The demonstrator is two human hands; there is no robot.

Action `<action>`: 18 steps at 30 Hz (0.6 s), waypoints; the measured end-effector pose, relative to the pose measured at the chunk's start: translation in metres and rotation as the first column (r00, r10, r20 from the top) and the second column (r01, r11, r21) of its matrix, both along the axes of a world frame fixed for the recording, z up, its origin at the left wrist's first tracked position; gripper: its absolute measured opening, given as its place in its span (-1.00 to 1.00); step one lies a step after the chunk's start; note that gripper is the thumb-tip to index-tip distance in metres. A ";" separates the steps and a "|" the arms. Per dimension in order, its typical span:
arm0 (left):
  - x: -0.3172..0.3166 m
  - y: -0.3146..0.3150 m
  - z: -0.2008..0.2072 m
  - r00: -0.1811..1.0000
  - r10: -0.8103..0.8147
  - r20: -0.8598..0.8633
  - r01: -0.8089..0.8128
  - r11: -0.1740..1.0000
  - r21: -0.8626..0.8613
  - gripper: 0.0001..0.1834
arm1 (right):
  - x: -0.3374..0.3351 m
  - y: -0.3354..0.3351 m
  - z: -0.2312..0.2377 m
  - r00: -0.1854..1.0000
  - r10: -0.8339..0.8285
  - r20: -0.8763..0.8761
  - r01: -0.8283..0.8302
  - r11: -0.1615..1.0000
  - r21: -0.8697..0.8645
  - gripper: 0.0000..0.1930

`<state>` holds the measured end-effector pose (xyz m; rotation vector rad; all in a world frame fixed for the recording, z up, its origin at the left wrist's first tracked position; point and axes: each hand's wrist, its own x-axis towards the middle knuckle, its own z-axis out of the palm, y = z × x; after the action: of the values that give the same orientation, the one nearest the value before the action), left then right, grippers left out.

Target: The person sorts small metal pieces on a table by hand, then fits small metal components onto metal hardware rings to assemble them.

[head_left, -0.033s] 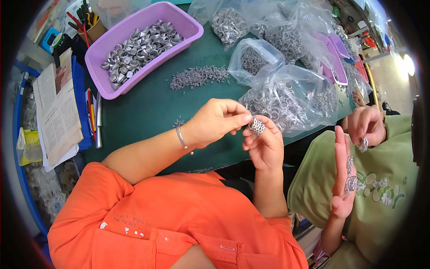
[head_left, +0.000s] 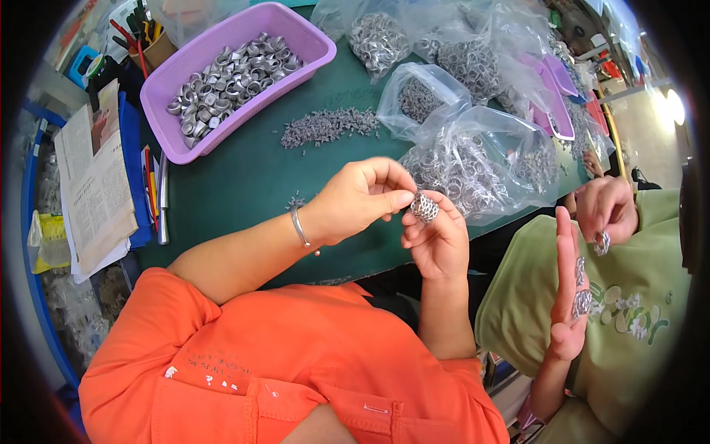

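A silver openwork ring (head_left: 424, 209) sits at the fingers of my right hand (head_left: 439, 240), which is closed around it in front of the table edge. Whether a finger passes through the ring I cannot tell. My left hand (head_left: 360, 198), with a silver bangle (head_left: 299, 226) at the wrist, pinches thumb and forefinger right at the ring's upper edge. What lies between those fingertips is too small to make out. Behind my hands a clear plastic bag (head_left: 481, 166) of silver links lies on the green table (head_left: 244, 211).
A purple basket (head_left: 159, 122) of silver rings stands back left. Small grey parts (head_left: 329, 126) form a pile mid-table, with more filled bags (head_left: 377, 41) beyond. Newspaper (head_left: 96, 181) and pens (head_left: 153, 192) are at left. At right, a co-worker's hand (head_left: 568, 296) wears openwork rings.
My left hand's fingers have arched slightly higher beside the ring. The co-worker's hands have shifted a little. Everything else stays in place.
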<state>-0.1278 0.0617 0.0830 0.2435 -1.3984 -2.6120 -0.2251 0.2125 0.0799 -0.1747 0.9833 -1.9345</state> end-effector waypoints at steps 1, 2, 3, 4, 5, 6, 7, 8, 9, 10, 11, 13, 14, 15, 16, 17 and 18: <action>0.001 0.002 -0.001 1.000 0.000 0.002 0.000 1.000 0.001 -0.84 | 0.001 0.000 -0.001 1.000 0.000 0.002 0.000 1.000 0.001 -0.84; 0.000 0.004 0.000 0.998 0.028 -0.064 -0.030 0.999 -0.030 -0.84 | 0.002 0.000 -0.001 0.999 0.006 0.038 -0.006 1.000 -0.007 -0.83; 0.000 0.005 0.000 0.990 0.054 -0.130 -0.062 0.996 -0.059 -0.83 | 0.002 -0.001 -0.001 0.997 0.012 0.075 -0.011 1.000 -0.014 -0.83; -0.001 0.003 -0.003 0.984 0.046 -0.174 -0.087 0.968 -0.235 -0.86 | 0.003 -0.001 0.001 0.994 0.035 0.101 -0.031 0.999 -0.042 -0.88; -0.001 0.002 -0.002 0.984 0.047 -0.174 -0.088 0.968 -0.235 -0.86 | 0.004 -0.001 0.002 0.994 0.035 0.101 -0.031 0.999 -0.042 -0.88; -0.001 0.002 -0.001 0.989 0.056 -0.135 -0.090 0.961 -0.263 -0.87 | 0.006 -0.002 0.002 0.993 0.039 0.110 -0.035 0.999 -0.037 -0.88; -0.001 0.002 -0.001 0.993 0.066 -0.095 -0.091 0.953 -0.290 -0.88 | 0.007 -0.002 0.002 0.992 0.042 0.119 -0.038 0.999 -0.032 -0.88; -0.001 0.002 -0.001 0.993 0.066 -0.095 -0.091 0.953 -0.290 -0.88 | 0.007 -0.001 0.001 0.993 0.048 0.109 -0.044 0.998 -0.036 -0.88; -0.001 0.003 -0.002 0.993 0.076 -0.094 -0.097 0.963 -0.251 -0.88 | 0.007 -0.001 0.001 0.993 0.047 0.109 -0.043 0.998 -0.035 -0.88; -0.002 0.004 -0.003 0.992 0.085 -0.092 -0.103 0.972 -0.212 -0.89 | 0.006 -0.001 0.001 0.995 0.050 0.090 -0.048 0.998 -0.028 -0.89; -0.001 0.004 -0.004 0.992 0.086 -0.091 -0.104 0.972 -0.211 -0.89 | 0.007 -0.001 0.001 0.996 0.055 0.072 -0.053 0.998 -0.021 -0.89; -0.001 0.004 -0.005 0.990 0.093 -0.106 -0.111 0.977 -0.182 -0.88 | 0.009 -0.001 0.003 0.999 0.038 -0.004 -0.038 0.999 0.015 -0.89; -0.001 0.004 -0.004 0.990 0.094 -0.105 -0.112 0.977 -0.182 -0.88 | 0.010 -0.001 0.005 0.996 0.024 -0.081 -0.020 0.999 0.050 -0.88; -0.001 0.004 -0.002 0.995 0.088 -0.046 -0.093 0.987 -0.134 -0.87 | 0.011 -0.001 0.005 0.997 0.025 -0.080 -0.021 0.999 0.050 -0.88; 0.000 0.003 -0.001 0.997 0.079 0.012 -0.078 0.993 -0.083 -0.87 | 0.013 -0.002 0.006 0.986 -0.004 -0.165 0.022 0.994 0.107 -0.88; 0.000 0.002 0.001 0.997 0.079 0.014 -0.078 0.994 -0.083 -0.87 | 0.014 -0.002 0.006 0.968 -0.029 -0.250 0.071 0.985 0.160 -0.87; -0.001 0.000 0.003 0.995 0.066 0.074 -0.058 0.993 -0.104 -0.86 | 0.014 -0.002 0.005 0.968 -0.029 -0.249 0.071 0.984 0.161 -0.87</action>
<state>-0.1288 0.0620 0.0861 0.3713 -1.5183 -2.4978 -0.2111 0.2108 0.0849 -0.3005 1.3218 -1.8942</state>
